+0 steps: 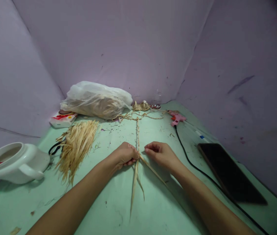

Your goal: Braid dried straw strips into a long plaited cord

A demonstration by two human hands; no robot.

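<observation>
A thin braid of pale dried fibre (138, 133) runs straight back from the middle of the green table. My left hand (126, 154) pinches its near end, and loose strands (134, 189) fan out below toward me, one long strand slanting to the right. Just right of the braid, my right hand (160, 153) is curled with thumb and forefinger near each other; whether anything thin lies between them is too small to tell. A bundle of dry fibre strips (80, 145) lies to the left of my left hand.
On the left are a white ceramic pot (28, 163) and a red-and-white packet (63, 120). A plastic bag (96, 99) lies against the back wall. On the right are a pink glue gun (177, 118), its black cord and a dark tablet (230, 173).
</observation>
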